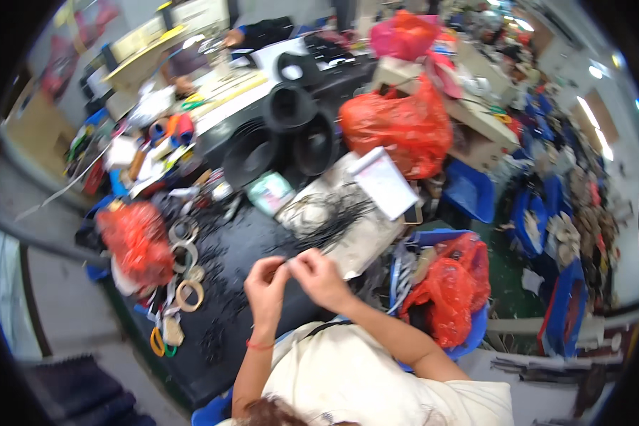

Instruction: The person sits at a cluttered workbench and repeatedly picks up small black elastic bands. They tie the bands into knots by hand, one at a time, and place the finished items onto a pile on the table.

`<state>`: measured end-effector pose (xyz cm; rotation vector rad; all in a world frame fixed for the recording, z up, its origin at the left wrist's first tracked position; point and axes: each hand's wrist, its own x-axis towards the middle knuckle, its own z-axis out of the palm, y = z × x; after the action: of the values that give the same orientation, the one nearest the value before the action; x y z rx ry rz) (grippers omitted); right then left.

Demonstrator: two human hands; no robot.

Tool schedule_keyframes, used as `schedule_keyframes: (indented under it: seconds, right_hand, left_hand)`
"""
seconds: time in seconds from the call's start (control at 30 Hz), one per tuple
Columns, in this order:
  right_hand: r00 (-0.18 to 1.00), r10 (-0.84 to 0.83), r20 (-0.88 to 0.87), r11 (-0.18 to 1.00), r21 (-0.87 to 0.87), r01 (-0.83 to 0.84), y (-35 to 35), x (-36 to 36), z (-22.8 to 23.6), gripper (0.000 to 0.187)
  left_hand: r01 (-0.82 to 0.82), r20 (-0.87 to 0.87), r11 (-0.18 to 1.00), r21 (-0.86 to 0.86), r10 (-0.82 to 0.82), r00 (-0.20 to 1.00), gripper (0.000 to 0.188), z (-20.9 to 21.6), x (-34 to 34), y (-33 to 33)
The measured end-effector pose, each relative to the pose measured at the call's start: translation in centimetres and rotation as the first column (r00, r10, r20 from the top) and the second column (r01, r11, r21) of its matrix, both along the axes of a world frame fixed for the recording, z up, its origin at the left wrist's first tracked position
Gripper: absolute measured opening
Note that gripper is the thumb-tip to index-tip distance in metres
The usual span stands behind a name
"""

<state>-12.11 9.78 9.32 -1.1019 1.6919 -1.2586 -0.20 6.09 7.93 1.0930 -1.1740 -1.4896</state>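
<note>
Close together over the dark table point(255, 231), my left hand point(266, 285) and my right hand point(321, 278) meet at the fingertips. Both are closed in a pinch, and a tiny dark thing seems to sit between them, too small and blurred to name. Just beyond my right hand, a bundle of thin black strips point(337, 221) lies across a pale board point(376, 245). A notepad point(385, 183) rests at the board's far end. Black scraps point(216, 302) are scattered on the table left of my left hand.
Tape rolls point(189, 295) and orange-handled scissors point(157, 341) lie along the left edge beside a red plastic bag point(136, 241). Large black rolls point(252, 156) stand beyond. On the right is a blue tub point(479, 330) holding another red bag point(449, 291). A co-worker's hand point(233, 37) shows far off.
</note>
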Motion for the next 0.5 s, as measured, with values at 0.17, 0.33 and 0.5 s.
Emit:
schedule_keyframes:
  seconds: [0.17,0.33,0.5]
  right_hand:
    - [1.0,-0.013,0.018,0.998,-0.054,0.014,-0.4,-0.6,1.2,0.025]
    - [0.941,0.119,-0.316,0.952,-0.233,-0.199,-0.4,-2.7,-1.0,0.028]
    - [0.914,0.14,0.38,0.989,-0.014,-0.145,-0.3,-2.4,-2.7,0.012]
  left_hand:
    - [0.032,-0.113,0.999,0.011,-0.031,0.993,0.02,-0.1,-0.6,0.1]
    - [0.185,0.029,0.983,-0.007,-0.185,0.982,0.023,0.4,0.4,-0.4]
    - [0.354,0.097,0.93,0.099,-0.363,0.927,0.021,1.0,0.8,-0.1]
